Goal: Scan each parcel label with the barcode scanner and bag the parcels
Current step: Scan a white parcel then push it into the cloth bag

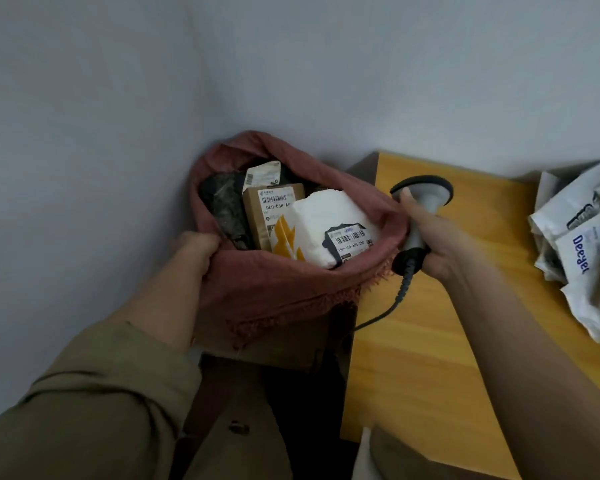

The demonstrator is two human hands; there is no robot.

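- The white parcel (329,225) lies inside the open mouth of the reddish-brown cloth bag (284,282), label up, its barcode sticker (350,239) near the bag's rim and between the two hands.
- Beside it in the bag stand a brown cardboard box (269,211) with its own barcode label, a dark wrapped packet (222,206) and a small pale labelled packet (262,173) behind them.
- The left hand (196,249) grips the bag's near rim, fingers curled over the cloth, holding the mouth open.
- The right hand (433,242) is clenched round the grey handle of the barcode scanner (421,216); the scanner's dark head sits just past the fingertips, over the table, and its black cable (392,303) trails down from below the fist.
- Under the right hand is a yellow wooden table (430,341), its edge running just beside the bag.
- Well to the right of the fingers, a heap of white poly mailers (582,244) rests on the table.
- Plain pale grey walls (118,98) meet in a corner behind the bag.
- Olive sleeves (94,393) cover the left arm.
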